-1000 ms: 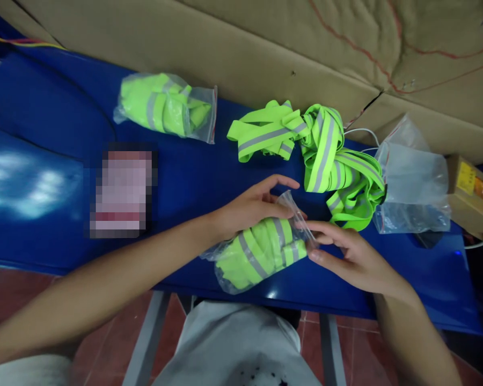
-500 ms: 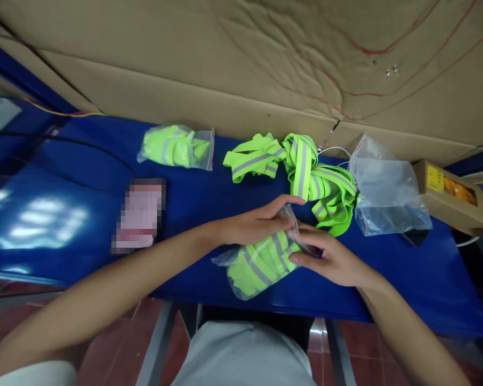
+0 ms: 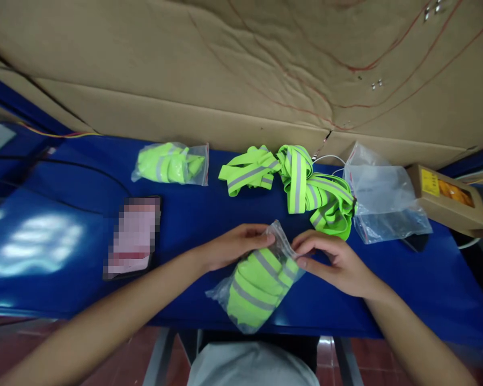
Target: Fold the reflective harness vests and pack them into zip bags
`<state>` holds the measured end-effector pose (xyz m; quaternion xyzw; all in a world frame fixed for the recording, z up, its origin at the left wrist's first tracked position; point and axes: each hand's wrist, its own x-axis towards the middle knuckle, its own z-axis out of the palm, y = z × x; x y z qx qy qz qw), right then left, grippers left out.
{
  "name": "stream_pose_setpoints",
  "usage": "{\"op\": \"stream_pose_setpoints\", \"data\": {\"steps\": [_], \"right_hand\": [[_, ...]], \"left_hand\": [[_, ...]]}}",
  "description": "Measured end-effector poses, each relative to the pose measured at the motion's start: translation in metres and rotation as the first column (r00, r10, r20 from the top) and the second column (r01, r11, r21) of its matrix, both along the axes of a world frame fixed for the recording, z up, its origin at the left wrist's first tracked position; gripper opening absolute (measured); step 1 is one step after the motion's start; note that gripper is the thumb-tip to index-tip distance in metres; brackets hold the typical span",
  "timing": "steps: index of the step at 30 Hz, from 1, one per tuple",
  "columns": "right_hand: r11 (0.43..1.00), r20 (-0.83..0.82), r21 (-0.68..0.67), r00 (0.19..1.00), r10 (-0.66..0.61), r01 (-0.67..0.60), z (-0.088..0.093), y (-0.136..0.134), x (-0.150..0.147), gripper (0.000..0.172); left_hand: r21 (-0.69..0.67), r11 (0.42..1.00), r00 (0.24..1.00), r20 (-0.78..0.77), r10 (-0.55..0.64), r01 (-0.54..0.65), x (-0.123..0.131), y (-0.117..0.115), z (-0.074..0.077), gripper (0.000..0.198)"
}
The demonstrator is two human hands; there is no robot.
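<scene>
A clear zip bag [image 3: 254,284] stuffed with neon-yellow reflective straps lies at the front edge of the blue table [image 3: 64,214]. My left hand [image 3: 229,246] pinches the bag's open top from the left. My right hand [image 3: 330,260] pinches the same top edge from the right. Both hands are closed on the plastic mouth of the bag, fingertips nearly meeting.
A second filled bag [image 3: 169,163] lies at the back left. Loose neon straps [image 3: 298,185] are heaped at the back centre, with empty clear bags [image 3: 382,198] and a cardboard box [image 3: 446,201] to their right. A phone [image 3: 133,236] lies left of my hands. Cardboard sheets [image 3: 241,69] stand behind the table.
My head view has shifted upward and back. Both hands slid along the bag's top edge and now pinch it together, and the bag has tilted more toward me.
</scene>
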<state>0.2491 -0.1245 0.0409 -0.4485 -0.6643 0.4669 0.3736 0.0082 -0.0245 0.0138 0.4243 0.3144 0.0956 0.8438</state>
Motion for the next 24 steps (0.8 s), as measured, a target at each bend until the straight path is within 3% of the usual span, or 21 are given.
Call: {"op": "stream_pose_setpoints", "data": {"steps": [3,6,9,14,16,20,24], "right_hand": [[1.0,0.034,-0.007,0.999,-0.015,0.015,-0.001,-0.002,-0.002,0.012],[0.985,0.075,-0.106,0.989,-0.13,0.137,-0.004,-0.002,-0.004,0.035],[0.952,0.111,-0.219,0.975,-0.193,0.213,-0.008,0.0,-0.004,0.02],[0.914,0.118,-0.259,0.95,-0.29,0.312,-0.014,0.003,-0.007,0.026],[0.89,0.086,-0.345,0.954,-0.286,0.298,-0.016,0.005,-0.006,0.03],[0.829,0.014,-0.497,0.957,-0.288,0.257,-0.017,0.008,-0.001,0.037],[0.842,-0.057,-0.483,0.951,-0.303,0.239,-0.011,0.009,0.002,0.033]], "left_hand": [[0.07,0.997,0.999,0.037,-0.021,0.018,-0.006,-0.003,0.0,0.046],[-0.03,0.998,0.993,0.103,0.062,-0.06,-0.008,-0.005,0.004,0.047],[-0.108,0.982,0.979,0.121,0.166,-0.153,-0.007,-0.005,0.008,0.051],[0.262,0.954,0.989,0.055,0.137,-0.147,-0.004,-0.005,0.008,0.032],[0.315,0.94,0.992,0.036,0.123,-0.128,-0.004,-0.005,0.007,0.026],[0.218,0.961,0.986,0.035,0.165,-0.169,-0.007,-0.005,0.007,0.024],[0.141,0.955,0.965,0.027,0.26,-0.262,-0.009,-0.005,0.008,0.025]]}}
